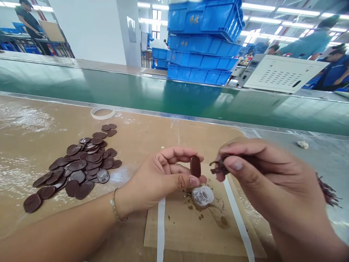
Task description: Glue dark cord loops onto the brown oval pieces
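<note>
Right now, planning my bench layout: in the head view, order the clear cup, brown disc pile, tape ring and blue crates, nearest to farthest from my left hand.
From the left hand:
1. clear cup, just below the thumb
2. brown disc pile, to the left, by the wrist
3. tape ring, back left
4. blue crates, far ahead

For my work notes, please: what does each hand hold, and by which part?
The left hand holds a dark brown oval piece by its two narrow ends. The right hand pinches a dark fibrous tuft; the held part cannot be told.
</note>
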{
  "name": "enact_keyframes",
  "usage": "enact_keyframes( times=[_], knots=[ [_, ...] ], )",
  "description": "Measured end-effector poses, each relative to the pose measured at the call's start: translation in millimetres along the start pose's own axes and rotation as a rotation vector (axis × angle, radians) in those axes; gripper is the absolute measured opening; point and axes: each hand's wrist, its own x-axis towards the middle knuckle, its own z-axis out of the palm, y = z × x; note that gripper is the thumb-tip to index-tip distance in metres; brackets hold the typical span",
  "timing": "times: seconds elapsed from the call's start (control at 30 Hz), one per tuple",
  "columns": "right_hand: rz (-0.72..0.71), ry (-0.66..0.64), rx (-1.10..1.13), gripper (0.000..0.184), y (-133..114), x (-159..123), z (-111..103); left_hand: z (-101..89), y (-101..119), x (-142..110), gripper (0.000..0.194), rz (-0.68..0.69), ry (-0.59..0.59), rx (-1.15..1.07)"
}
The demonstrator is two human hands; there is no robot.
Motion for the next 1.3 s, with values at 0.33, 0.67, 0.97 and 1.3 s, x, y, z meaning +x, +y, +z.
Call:
enact_keyframes(
  times=[0.33, 0.67, 0.97, 1.3],
  knots=[
    [-0.013, -0.153, -0.030, 0.005, 2, 4, 5, -1.7, -6, 2, 0.042, 0.023, -0.024, -0.025],
    [-0.080, -0.208, -0.184, 0.004, 2, 2, 4, 0.0, -5, 2, 0.044, 0.004, -0.001, -0.027],
    [-0.142, -0.217, -0.209, 0.005, -4, 2, 10, 0.2, -6, 0, 0.042, 0.006, 0.051, -0.037],
    [-0.078, -0.200, -0.196, 0.016, -5, 4, 17, -3.6, -5, 1, 0.034, 0.003, 0.118, 0.039]
  ],
)
